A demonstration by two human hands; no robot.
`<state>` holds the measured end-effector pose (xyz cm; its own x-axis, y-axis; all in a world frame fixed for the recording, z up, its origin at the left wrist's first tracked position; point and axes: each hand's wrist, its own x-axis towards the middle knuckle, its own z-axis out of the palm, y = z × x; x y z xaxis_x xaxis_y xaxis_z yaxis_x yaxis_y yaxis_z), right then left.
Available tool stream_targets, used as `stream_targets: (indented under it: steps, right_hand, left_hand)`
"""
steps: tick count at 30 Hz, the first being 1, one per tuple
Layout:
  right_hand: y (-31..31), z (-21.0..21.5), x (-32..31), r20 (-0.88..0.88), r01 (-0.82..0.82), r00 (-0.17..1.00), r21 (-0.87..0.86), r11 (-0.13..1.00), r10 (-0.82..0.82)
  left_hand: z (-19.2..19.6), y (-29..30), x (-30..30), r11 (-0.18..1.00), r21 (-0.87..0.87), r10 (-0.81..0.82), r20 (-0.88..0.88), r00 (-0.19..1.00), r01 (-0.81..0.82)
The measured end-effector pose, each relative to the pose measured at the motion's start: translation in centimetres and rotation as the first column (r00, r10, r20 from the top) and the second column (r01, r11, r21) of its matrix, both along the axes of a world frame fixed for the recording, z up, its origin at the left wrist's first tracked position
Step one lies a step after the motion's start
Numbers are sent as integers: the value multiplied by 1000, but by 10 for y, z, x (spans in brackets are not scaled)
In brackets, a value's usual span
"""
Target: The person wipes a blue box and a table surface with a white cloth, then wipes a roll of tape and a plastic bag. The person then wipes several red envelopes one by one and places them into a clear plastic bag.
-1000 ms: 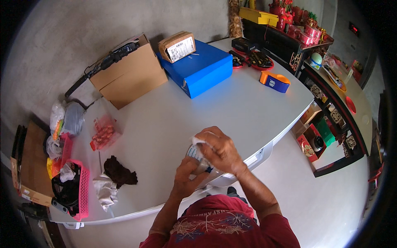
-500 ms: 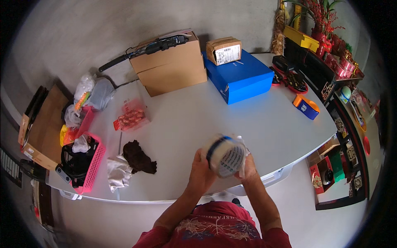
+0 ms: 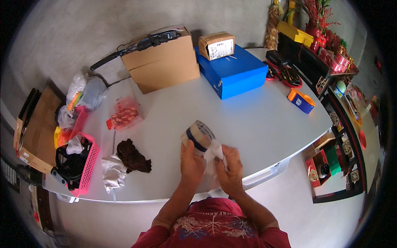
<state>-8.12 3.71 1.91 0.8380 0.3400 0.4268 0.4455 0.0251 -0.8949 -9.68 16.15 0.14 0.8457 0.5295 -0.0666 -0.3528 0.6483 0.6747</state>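
Note:
A wide roll of packing tape (image 3: 194,139), beige with a dark blue band around it, is tilted above the near middle of the grey table. My left hand (image 3: 192,164) grips its lower left side, the thumb up along the rim. A crumpled white cloth or tissue (image 3: 214,149) is pinched in my right hand (image 3: 230,170), close against the roll's right side. Whether the cloth touches the roll at every point cannot be made out, and the roll's underside is hidden by my left hand.
To the left lie a dark brown cloth (image 3: 134,157), a white cloth (image 3: 113,172) and a pink basket (image 3: 90,170). A bag of red items (image 3: 125,115) lies farther back. Cardboard (image 3: 163,62) and blue boxes (image 3: 242,78) stand at the back; a blue-orange tape roll (image 3: 302,101) sits right.
The tape roll has moved left and turned, so its printed end faces up and away. My right hand has left the roll's far side and come nearer me with the white cloth.

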Motion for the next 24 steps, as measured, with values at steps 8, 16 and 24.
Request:
stream_targets:
  steps: [8,16,24]
  right_hand:
    - [23,-7,20,621,318,767,-156,935,-158]
    - [-13,-33,19,10,116,993,46,992,-116]
    - [-22,-38,55,-546,-35,800,370,929,248]
  left_hand:
    - [42,-19,-13,946,-246,-208,43,977,212]
    - [11,1,-19,862,-315,-277,365,889,398]
    - [13,-31,-6,885,-334,-241,266,933,324]
